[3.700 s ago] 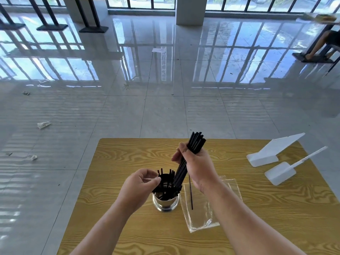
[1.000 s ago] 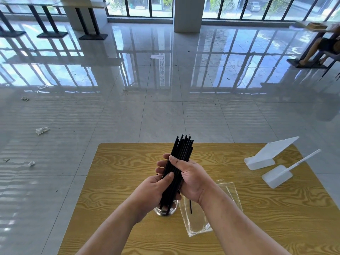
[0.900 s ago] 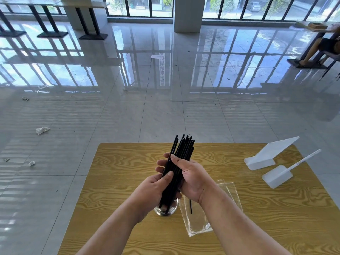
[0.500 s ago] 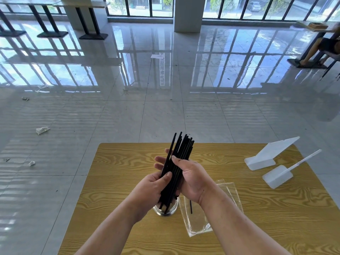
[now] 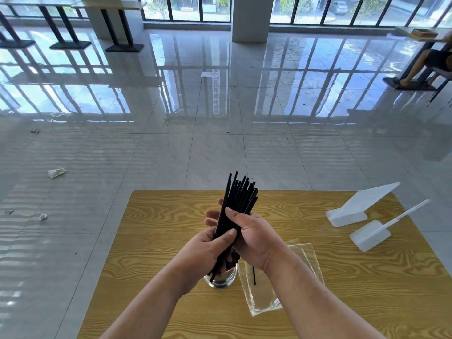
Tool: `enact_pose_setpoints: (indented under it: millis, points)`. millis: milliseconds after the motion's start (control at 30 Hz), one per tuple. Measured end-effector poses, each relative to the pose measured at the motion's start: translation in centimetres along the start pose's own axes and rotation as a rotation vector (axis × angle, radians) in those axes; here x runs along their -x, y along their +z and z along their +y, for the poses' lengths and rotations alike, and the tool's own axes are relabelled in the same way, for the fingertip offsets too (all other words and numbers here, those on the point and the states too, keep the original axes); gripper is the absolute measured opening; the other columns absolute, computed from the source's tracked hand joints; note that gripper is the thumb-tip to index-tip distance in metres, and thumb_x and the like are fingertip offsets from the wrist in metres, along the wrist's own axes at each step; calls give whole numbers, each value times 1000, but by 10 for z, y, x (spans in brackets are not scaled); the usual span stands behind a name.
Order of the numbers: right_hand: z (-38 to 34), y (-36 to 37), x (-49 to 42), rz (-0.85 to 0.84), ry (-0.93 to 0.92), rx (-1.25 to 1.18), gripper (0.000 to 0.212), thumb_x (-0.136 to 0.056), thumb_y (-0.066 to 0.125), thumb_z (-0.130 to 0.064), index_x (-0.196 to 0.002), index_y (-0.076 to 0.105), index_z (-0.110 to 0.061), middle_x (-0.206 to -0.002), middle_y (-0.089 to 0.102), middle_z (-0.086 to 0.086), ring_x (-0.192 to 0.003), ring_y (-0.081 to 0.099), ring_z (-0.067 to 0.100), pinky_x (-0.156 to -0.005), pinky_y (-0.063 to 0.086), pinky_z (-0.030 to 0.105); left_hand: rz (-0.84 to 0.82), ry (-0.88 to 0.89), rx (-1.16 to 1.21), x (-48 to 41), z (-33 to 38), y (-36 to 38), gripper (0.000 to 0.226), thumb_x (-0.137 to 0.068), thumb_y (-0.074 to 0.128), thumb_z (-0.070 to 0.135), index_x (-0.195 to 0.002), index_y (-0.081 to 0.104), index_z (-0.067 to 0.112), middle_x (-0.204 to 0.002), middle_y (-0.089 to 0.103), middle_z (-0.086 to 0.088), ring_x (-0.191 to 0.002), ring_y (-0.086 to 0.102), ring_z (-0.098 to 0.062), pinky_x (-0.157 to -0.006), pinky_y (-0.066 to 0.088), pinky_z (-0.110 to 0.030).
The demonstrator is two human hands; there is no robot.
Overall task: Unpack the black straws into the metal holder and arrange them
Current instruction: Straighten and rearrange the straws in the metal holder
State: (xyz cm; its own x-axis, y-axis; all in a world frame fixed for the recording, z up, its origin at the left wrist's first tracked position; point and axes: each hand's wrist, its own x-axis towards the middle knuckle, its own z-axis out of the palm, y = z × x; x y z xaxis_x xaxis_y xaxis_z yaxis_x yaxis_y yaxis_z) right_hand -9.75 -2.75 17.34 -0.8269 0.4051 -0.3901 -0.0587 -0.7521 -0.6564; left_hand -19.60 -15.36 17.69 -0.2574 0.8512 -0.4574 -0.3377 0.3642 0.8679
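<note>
A bundle of black straws (image 5: 241,194) stands tilted, its lower ends inside the round metal holder (image 5: 221,281) on the wooden table (image 5: 367,277). My left hand (image 5: 208,250) wraps the bundle low down, thumb across the front. My right hand (image 5: 254,237) grips it from the right, a little higher. The straw tops fan out slightly above my fingers. The clear plastic wrapper (image 5: 261,297) lies flat just right of the holder, with one loose black straw (image 5: 254,275) on it. My hands hide most of the holder's mouth.
Two white plastic stands (image 5: 352,211) (image 5: 371,234) sit at the table's far right. Beyond the table is a glossy tiled floor with scraps of litter (image 5: 56,172). A seated person's legs (image 5: 420,64) show far right.
My left hand has come off the holder rim and joined my right on the bundle. Over the last second the straw tops have spread and risen slightly; both hands stay closed.
</note>
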Motion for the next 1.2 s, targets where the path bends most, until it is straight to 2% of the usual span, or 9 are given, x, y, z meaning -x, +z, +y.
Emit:
enact_pose_setpoints:
  millis: [167, 367, 500, 600, 700, 867, 1033, 1133, 1200]
  points:
    - [-2, 2, -2, 16, -9, 15, 28, -100, 75, -23, -121, 78, -4, -125, 76, 25, -122, 73, 39, -95, 63, 43, 2, 46, -76, -4, -4, -1, 20, -93, 76, 46, -80, 74, 31, -66, 62, 1, -53, 54, -10, -51, 46, -23]
    - [-1, -2, -4, 46, -11, 0, 26, -102, 72, -24, -115, 78, -2, -126, 75, 28, -122, 73, 41, -94, 63, 43, 26, 4, -40, -4, 0, -1, 36, -101, 63, 50, -98, 74, 16, -74, 68, -7, -57, 59, -16, -53, 49, -26]
    - [-2, -2, -4, 26, -11, -23, 31, -103, 70, -26, -122, 78, -2, -127, 74, 29, -120, 73, 42, -99, 61, 44, 67, -24, -32, -6, 2, -1, 47, -104, 56, 50, -113, 72, 8, -81, 70, -13, -69, 61, -26, -63, 51, -33]
    - [-3, -4, -4, 7, -4, -31, 29, -103, 68, -20, -123, 77, -2, -129, 73, 29, -120, 73, 41, -95, 61, 41, 69, -20, -5, -9, 3, -1, 43, -106, 54, 47, -105, 67, 7, -67, 59, -9, -49, 48, -19, -52, 40, -32]
    - [-6, -2, -4, 38, 0, -38, 26, -103, 69, -16, -120, 77, 1, -122, 76, 29, -115, 75, 42, -91, 63, 41, 54, -12, -5, -11, 3, 1, 37, -104, 59, 48, -99, 67, 13, -63, 54, -5, -45, 42, -14, -45, 34, -28]
    - [-10, 5, -5, 95, -26, -10, 35, -87, 81, -33, -105, 74, -4, -92, 75, 19, -98, 76, 37, -82, 65, 40, -2, 11, -70, -12, 5, 3, 31, -98, 68, 47, -90, 65, 17, -62, 55, -1, -46, 44, -12, -46, 36, -27]
    - [-10, 1, -3, 55, -11, -60, 69, -86, 77, -64, -118, 71, -3, -97, 75, 18, -100, 76, 35, -89, 63, 40, 25, -26, -37, -14, 10, 6, 42, -105, 56, 50, -85, 61, 14, -61, 54, -5, -46, 43, -16, -46, 37, -30]
    - [-10, 3, -2, 44, -23, -2, 40, -89, 84, -44, -102, 80, -7, -97, 77, 20, -98, 77, 35, -85, 63, 36, 42, -31, -23, -14, 11, 7, 47, -104, 55, 53, -89, 63, 9, -60, 54, -7, -47, 43, -18, -45, 38, -31]
    - [-10, 4, -2, 73, -22, 33, 21, -97, 78, -28, -93, 82, -8, -96, 76, 22, -96, 77, 35, -84, 63, 35, 49, -34, -34, -15, 10, 8, 54, -102, 54, 58, -94, 67, 5, -64, 62, -13, -52, 53, -22, -51, 46, -33]
